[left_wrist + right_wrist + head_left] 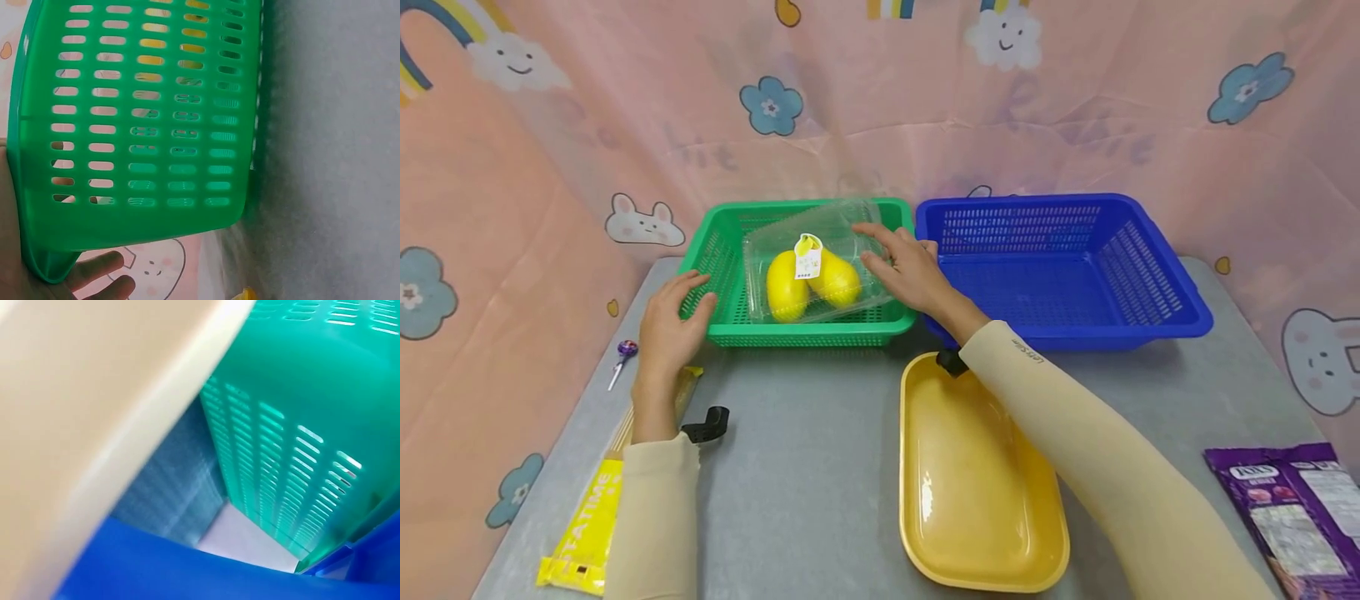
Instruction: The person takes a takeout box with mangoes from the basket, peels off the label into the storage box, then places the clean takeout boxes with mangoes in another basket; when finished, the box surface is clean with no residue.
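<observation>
In the head view, a clear plastic box (767,235) sits slightly askew in the green basket (797,331). Two smooth yellow fruits (787,292) show in it, with a white tag (808,260) picturing a lemon. My left hand (670,321) is at the basket's left front corner, thumb and fingers spread. In the left wrist view, two of its fingers (119,289) extend past that corner, outside the wall. Over the box's right end hovers my right hand (904,265), index finger and thumb parted. The right wrist view shows mostly sleeve and basket walls, the hand hidden.
A blue basket (1063,342) stands beside the green one, and a yellow tray (977,500) lies under my right forearm. At left are a lollipop (625,352) and a long yellow packet (591,521), partly behind my left arm. A purple bag (1292,508) lies far right.
</observation>
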`<action>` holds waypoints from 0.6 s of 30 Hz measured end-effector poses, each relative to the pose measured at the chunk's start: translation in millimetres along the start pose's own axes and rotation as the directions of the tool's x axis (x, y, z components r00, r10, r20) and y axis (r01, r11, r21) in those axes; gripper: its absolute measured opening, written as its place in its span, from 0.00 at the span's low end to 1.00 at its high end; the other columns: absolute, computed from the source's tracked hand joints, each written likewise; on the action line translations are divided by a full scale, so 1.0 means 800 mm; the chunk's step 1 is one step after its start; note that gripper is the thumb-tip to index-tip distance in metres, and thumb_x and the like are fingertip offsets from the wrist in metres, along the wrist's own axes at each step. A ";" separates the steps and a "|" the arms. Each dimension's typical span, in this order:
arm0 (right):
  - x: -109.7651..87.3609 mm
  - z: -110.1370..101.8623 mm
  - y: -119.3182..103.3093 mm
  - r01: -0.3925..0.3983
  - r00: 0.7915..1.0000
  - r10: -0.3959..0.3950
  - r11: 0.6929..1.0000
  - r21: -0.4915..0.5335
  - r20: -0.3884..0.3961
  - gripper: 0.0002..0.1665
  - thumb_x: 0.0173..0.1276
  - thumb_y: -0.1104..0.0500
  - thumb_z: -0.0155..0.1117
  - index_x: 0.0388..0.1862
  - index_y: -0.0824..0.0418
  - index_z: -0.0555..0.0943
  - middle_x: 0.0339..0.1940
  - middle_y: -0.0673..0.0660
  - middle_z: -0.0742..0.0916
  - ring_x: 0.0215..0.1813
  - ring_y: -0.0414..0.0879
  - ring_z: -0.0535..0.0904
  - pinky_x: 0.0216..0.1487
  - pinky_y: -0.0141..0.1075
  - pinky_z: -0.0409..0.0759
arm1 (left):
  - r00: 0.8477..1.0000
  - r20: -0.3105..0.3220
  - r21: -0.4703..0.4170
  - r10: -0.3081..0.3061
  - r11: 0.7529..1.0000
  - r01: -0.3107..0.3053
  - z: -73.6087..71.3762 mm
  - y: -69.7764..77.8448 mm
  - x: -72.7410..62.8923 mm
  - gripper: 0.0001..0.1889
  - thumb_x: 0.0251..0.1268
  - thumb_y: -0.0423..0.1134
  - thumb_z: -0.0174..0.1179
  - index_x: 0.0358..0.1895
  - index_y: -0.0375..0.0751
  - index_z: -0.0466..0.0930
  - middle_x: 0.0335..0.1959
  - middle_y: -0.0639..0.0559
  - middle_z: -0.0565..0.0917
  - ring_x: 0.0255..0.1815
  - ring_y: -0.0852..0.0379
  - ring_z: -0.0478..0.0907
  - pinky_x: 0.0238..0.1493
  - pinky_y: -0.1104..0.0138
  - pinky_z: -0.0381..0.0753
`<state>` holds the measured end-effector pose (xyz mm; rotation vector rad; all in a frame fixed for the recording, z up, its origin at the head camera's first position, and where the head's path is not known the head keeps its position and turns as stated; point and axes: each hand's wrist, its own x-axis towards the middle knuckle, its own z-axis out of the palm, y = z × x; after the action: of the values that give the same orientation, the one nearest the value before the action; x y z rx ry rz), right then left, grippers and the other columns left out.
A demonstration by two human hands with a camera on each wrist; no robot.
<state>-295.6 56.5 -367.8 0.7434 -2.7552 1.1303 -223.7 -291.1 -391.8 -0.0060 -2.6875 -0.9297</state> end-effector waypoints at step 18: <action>-0.016 -0.014 -0.012 0.003 0.987 0.007 0.998 0.063 -0.158 0.20 0.76 0.51 0.59 0.64 0.48 0.81 0.43 0.58 0.82 0.40 0.48 0.74 0.35 0.41 0.71 | 1.000 0.011 -0.003 -0.025 1.000 0.025 0.000 0.001 -0.003 0.26 0.78 0.51 0.49 0.71 0.42 0.74 0.78 0.43 0.68 0.79 0.33 0.60 0.76 0.34 0.54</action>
<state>-281.4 63.7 -356.5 0.6278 -2.6013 1.2246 -221.5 -289.9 -391.8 0.0221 -2.7021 -0.9437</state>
